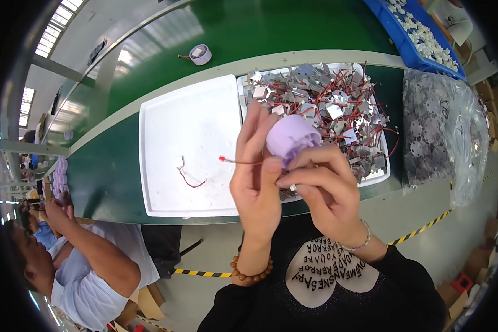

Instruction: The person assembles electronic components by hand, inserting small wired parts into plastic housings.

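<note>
- Lilac round plastic housing sits up between both hands, in front of the heaped white parts tray.
- Left hand grips its side; right hand pinches a small pale part just below, exact kind unclear.
- Red lead pokes out across the left hand: shifting fingers could snag or strain it.
- Loose grip might drop the housing into tangled wired metal plates.

The cup-shaped housing is pale lilac, the wire connector red. Diagonal yellow-and-black stripes cover the floor tape.
</note>
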`<state>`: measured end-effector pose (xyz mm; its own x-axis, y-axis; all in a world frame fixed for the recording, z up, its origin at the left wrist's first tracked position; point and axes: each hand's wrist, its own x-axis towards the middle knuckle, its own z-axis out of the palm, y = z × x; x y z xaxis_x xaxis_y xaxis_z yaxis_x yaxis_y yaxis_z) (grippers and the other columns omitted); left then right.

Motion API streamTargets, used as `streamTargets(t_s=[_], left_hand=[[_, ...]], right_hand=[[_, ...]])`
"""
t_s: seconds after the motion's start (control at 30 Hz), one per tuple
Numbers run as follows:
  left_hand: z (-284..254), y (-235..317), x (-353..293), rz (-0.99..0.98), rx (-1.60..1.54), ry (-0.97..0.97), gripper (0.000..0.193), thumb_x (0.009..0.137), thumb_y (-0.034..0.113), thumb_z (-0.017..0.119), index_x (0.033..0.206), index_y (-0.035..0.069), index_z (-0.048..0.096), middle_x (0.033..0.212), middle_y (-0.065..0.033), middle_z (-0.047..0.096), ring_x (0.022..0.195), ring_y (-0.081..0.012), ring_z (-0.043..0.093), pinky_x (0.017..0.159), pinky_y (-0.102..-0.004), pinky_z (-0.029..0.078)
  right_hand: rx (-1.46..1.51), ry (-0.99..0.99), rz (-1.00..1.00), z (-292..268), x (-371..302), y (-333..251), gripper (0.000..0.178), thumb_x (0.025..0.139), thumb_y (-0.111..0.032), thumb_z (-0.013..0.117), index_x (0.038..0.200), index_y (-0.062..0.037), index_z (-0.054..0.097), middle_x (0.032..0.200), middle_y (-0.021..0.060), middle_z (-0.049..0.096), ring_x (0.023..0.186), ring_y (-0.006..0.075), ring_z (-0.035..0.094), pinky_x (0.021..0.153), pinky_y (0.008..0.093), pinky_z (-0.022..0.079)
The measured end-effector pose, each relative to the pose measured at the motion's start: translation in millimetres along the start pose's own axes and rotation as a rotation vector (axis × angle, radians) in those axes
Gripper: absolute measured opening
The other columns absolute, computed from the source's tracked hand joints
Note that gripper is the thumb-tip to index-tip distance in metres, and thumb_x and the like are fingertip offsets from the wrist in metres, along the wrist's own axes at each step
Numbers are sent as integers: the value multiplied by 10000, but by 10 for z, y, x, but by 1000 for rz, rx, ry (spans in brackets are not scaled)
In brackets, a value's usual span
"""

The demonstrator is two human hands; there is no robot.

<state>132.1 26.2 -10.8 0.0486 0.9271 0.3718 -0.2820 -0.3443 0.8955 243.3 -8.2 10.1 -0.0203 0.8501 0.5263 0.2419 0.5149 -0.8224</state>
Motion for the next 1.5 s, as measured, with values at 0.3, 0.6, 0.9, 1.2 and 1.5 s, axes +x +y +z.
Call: streamTargets(t_s=[0.3, 0.6, 0.9, 1.2, 1.5], left_hand=[[14, 5, -19, -105, -50, 31, 270, 881, 99, 460, 1080, -67, 537, 1120, -173, 548, 1033, -197, 514, 890, -291, 382], [21, 122, -54, -159, -52, 164, 245, 871, 69, 481, 1032, -102, 550, 1084, -198, 555, 908, -157, 562, 651, -227, 502], [105, 224, -134, -250, 123, 69, 208, 839, 21, 526, 980, -127, 562, 990, -162, 610, 978, -226, 558, 771, -265, 465], [47, 212, -142, -52, 238, 8, 237, 729, -34, 604, 965, -34, 622, 1039, -191, 588, 927, -204, 587, 768, -258, 466], [25, 229, -155, -58, 249, -64, 189, 661, -56, 645, 846, -16, 644, 1030, -178, 571, 935, -235, 580, 785, -320, 475]], right_hand=[[135, 9, 74, -58, -50, 43, 242, 731, 61, 557, 922, -55, 648, 855, 76, 536, 721, 150, 527, 604, 234, 424], [109, 217, 98, -67, -160, 188, 204, 663, 78, 639, 859, 22, 627, 755, 105, 627, 616, 147, 560, 547, 242, 428], [24, 210, 159, -135, -173, 130, 188, 616, 65, 678, 791, 13, 635, 744, 64, 528, 641, 145, 519, 554, 235, 412], [185, 100, 266, -268, -141, 55, 137, 674, 98, 627, 797, 36, 629, 803, 66, 539, 705, 114, 522, 600, 214, 418], [577, 175, 499, -240, -156, 56, 222, 714, 88, 618, 864, 3, 479, 817, 53, 536, 765, 93, 530, 699, 225, 423]])
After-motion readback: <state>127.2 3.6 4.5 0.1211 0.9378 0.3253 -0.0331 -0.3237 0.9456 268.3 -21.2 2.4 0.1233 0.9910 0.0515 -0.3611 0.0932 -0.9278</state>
